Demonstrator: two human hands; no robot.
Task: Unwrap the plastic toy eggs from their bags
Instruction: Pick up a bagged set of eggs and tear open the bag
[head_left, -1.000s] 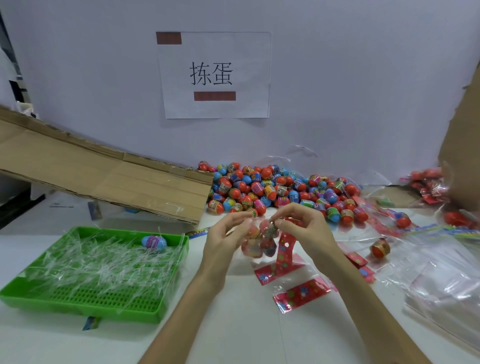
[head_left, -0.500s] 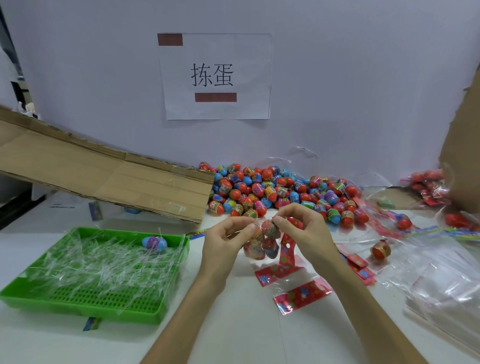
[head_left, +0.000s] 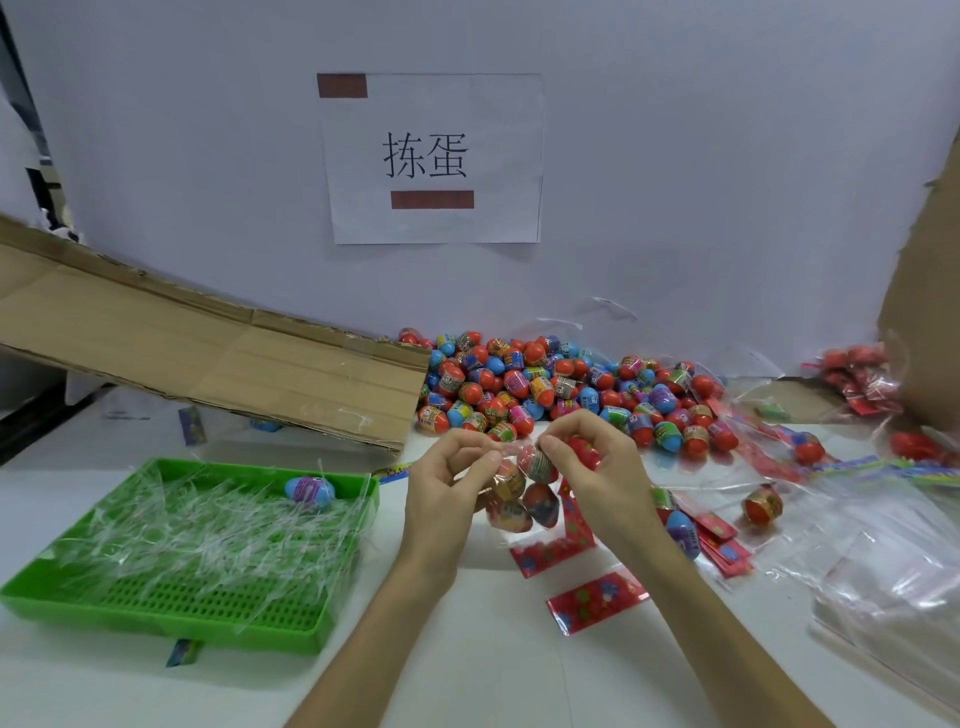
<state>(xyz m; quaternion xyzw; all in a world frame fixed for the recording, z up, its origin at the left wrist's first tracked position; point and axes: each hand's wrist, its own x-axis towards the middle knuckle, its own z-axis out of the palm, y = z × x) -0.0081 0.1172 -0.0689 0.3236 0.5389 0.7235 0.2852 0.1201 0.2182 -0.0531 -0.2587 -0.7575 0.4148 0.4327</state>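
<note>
The left hand (head_left: 447, 483) and right hand (head_left: 597, 467) have barely shifted, fingertips edging closer together. Each pinches the top of the clear bag of toy eggs (head_left: 524, 501), which hangs between them above the desk (head_left: 467, 649). Opening looks underway; next, the film needs pulling apart.

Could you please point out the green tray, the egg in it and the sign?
Green tray (head_left: 234, 631), head view, front rim.
Egg (head_left: 310, 491), head view, its middle.
Sign (head_left: 436, 226), head view, blank bottom margin.

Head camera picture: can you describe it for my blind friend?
A left hand and right hand pinch a clear bag of toy eggs above a white table. A pile of loose eggs lies behind; a green tray sits left.
</note>
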